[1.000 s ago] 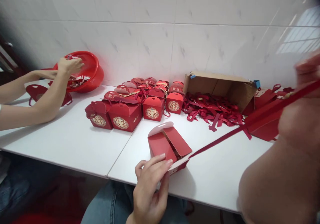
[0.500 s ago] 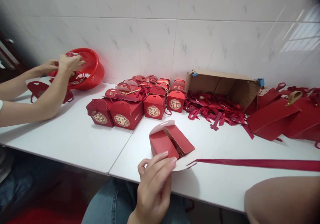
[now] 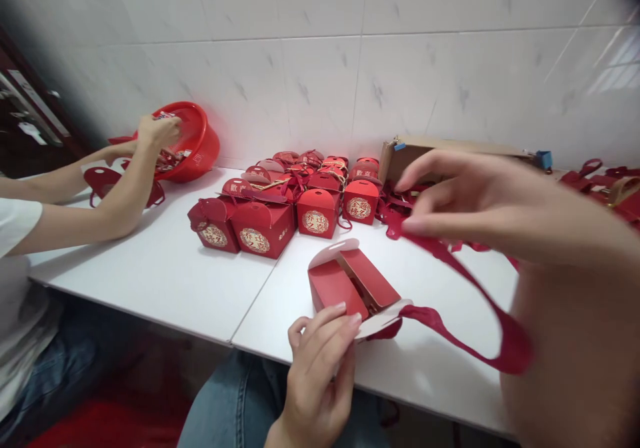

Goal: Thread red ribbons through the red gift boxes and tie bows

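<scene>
While the left hand point(image 3: 320, 375) grasps the near flap point(image 3: 383, 320) of an unclosed red box point(image 3: 334, 291), fingers on top and thumb lower down, the right hand point(image 3: 480, 201) is raised above the desk point(image 3: 165, 261), its thumb and index finger apart. Blur covers that side. From the flap just beside the left hand's fingertips, a dark red ribbon point(image 3: 515, 348) swings out in a slack loop below the right hand and up to its thumb; whether the fingers grip it, I cannot tell. The red box sits on the desk just beyond the left hand, its top panels leaving a gap between them. Farther beyond the left hand stand rows of closed red boxes point(image 3: 265, 228) with gold labels. Behind the right hand's fingers, partly hidden, are loose ribbons point(image 3: 393, 218) and a cardboard carton point(image 3: 395, 159). Well to the left of both hands, a co-worker's hand point(image 3: 157, 131) is at a red basin point(image 3: 203, 145) with small wrapped pieces in it.
</scene>
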Tool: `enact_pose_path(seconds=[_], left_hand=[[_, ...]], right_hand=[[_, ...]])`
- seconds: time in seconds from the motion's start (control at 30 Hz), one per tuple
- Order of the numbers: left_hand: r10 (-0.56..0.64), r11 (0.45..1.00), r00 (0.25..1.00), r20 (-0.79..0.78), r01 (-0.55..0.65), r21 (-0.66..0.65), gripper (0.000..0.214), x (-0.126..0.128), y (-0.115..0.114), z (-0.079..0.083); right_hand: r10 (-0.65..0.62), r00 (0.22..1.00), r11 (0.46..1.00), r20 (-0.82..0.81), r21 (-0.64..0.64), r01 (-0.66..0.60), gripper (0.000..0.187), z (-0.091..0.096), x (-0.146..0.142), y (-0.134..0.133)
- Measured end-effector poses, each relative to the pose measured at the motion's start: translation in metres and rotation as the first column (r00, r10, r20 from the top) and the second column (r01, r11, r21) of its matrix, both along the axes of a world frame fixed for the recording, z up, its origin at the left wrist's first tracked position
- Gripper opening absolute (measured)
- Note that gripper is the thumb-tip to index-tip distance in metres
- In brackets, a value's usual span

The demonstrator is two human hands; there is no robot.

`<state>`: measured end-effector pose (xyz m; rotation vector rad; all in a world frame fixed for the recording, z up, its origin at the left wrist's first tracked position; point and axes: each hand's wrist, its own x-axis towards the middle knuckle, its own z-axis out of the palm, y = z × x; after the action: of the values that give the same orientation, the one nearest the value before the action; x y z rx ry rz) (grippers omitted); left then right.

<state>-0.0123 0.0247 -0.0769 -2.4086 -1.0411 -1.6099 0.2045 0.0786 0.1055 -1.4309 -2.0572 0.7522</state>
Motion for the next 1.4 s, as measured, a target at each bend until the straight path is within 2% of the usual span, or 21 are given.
enact_pose_path(seconds=[0.1,0.27,0.73,1.07,1.4], left_hand=[[0.003,1.000,1.000,-0.010,-0.003,0.000,0.053,-0.001,-0.001,-0.001],[0.007,1.000,1.000,-0.009,-0.007,0.003,0.053,-0.001,-0.001,-0.002],[0.011,0.999,1.000,-0.012,-0.011,-0.036,0.047,-0.001,-0.001,-0.003],[-0.004,0.999,1.000,-0.013,0.003,-0.032,0.050,0.000,-0.002,-0.003],[0.006,1.000,1.000,-0.015,-0.007,-0.029,0.049,-0.001,-0.002,-0.002]], right_hand=[[0.184,0.982,0.976,0.036,-0.129,-0.178,0.048,-0.008,-0.024,0.022],[0.260,0.965,0.939,0.039,-0.243,-0.244,0.050,-0.026,-0.043,0.045],[0.250,0.966,0.953,0.060,-0.192,-0.235,0.037,-0.031,-0.046,0.051],[0.170,0.984,0.974,0.053,-0.159,-0.160,0.034,-0.039,-0.057,0.053],[0.193,0.981,0.957,0.011,-0.223,-0.186,0.027,-0.040,-0.059,0.050]])
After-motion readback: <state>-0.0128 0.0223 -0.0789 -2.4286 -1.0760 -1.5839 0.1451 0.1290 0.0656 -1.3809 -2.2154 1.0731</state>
